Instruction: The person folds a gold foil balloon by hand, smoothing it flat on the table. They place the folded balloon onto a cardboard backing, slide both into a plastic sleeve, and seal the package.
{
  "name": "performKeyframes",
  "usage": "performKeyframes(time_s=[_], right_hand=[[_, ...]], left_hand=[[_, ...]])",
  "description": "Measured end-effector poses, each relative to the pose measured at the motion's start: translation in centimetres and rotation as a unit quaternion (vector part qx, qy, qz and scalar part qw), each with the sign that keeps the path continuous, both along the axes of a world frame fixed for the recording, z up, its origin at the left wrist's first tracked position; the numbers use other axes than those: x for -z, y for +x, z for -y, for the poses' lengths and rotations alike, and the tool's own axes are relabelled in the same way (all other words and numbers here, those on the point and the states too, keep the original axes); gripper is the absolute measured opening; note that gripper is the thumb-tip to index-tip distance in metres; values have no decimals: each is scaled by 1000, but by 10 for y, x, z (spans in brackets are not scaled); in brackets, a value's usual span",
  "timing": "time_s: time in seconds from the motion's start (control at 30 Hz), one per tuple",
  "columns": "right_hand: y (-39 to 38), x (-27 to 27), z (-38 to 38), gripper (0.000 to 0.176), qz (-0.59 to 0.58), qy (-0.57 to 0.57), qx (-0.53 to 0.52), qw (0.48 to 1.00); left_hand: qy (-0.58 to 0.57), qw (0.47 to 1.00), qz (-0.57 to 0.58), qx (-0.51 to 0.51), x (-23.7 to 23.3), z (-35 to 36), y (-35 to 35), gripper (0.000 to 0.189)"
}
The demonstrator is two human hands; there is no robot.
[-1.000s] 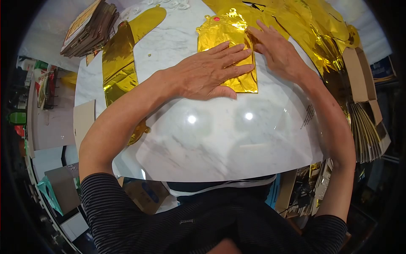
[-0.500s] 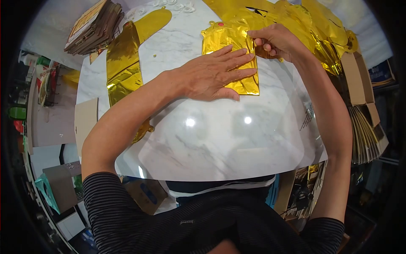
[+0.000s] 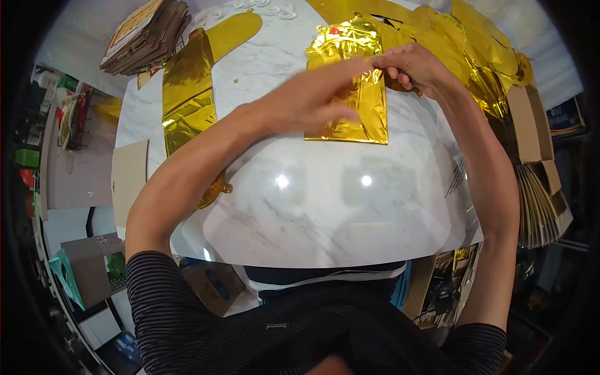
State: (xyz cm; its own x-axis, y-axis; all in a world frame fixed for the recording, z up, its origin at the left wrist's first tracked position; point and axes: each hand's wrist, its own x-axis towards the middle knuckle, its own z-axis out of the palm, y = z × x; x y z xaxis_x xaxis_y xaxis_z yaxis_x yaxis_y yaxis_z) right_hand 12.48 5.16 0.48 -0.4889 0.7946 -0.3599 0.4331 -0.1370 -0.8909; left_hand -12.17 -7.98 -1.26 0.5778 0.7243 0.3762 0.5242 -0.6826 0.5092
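A folded gold foil balloon [image 3: 369, 122], with a small red spot near its top, lies on the white marbled table [image 3: 312, 231]. Over its left part is my left hand [image 3: 319, 97], smeared by motion, its fingers stretched out toward the right. My right hand [image 3: 412, 67] is closed in a pinch at the balloon's upper right edge, thumb and forefinger together, the other fingers curled. Left of my hands a long gold foil balloon [image 3: 187, 94] lies flat, partly hidden under my left forearm.
More gold foil balloons [image 3: 431, 37] spread across the back right. A leaning stack of cardboard pieces [image 3: 140, 37] stands at the back left, near white coiled pieces [image 3: 275, 10]. A cardboard flap [image 3: 130, 178] sits at the left edge, and an open carton [image 3: 528, 122] at the right.
My left hand was pressed flat on the folded balloon and has lifted into blurred motion, uncovering more foil. My right hand keeps its pinch at the balloon's edge. The view has shifted slightly.
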Motion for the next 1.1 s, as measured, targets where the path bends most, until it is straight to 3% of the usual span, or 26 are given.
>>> performKeyframes(time_s=[0.03,0.07,0.1,0.17,0.2,0.27,0.3,0.37,0.5,0.63,0.7,0.77,0.83,0.87,0.9,0.93,1.0,1.1], right_hand=[[3,0,-1,34,-1,1,-3,1000],[7,-2,-1,32,16,9,-4,1000],[8,-4,-1,31,32,16,-6,999],[7,-9,5,32,17,24,-3,1000],[6,-13,7,33,5,30,6,1000],[7,-17,9,35,-6,46,-3,999],[8,-19,10,36,-15,58,-9,998],[7,-24,13,37,-22,62,-13,998],[9,-36,21,40,-18,100,-19,995],[10,-61,31,39,-53,143,-31,988],[9,-81,48,35,-51,239,-2,970],[12,-97,70,31,-56,260,0,964],[21,-103,101,27,-72,420,-17,905],[27,-104,122,18,-69,462,-31,884],[43,-99,133,8,19,587,-85,805],[47,-89,153,18,-9,643,-105,759],[57,-62,193,36,-84,604,-153,777],[74,-21,240,35,-63,618,-175,764]], left_hand=[[-62,992,79,-82,-7,0,-4,59],[80,980,131,-129,-4,-15,-9,54],[71,972,151,-167,-7,-27,-21,60],[-40,964,70,-252,-17,-44,-46,72],[-36,964,69,-256,-22,-42,-50,72],[-254,925,132,-250,-33,-40,-54,54],[-251,926,132,-251,-34,-43,-56,54],[-385,894,93,-208,-37,-49,-61,37],[-413,878,140,-196,-42,-43,-58,24],[-374,875,215,-218,-73,-24,-49,23],[-300,898,243,-209,-94,-9,-45,22],[-265,907,251,-208,-113,17,-40,18],[-59,955,140,-253,-125,56,-32,14],[56,965,92,-237,-115,73,-38,21],[80,965,127,-213,-112,99,-26,24],[172,961,73,-204,-107,123,-19,30],[196,960,18,-199,-81,170,-5,33],[172,971,-3,-163,-41,224,9,35]])
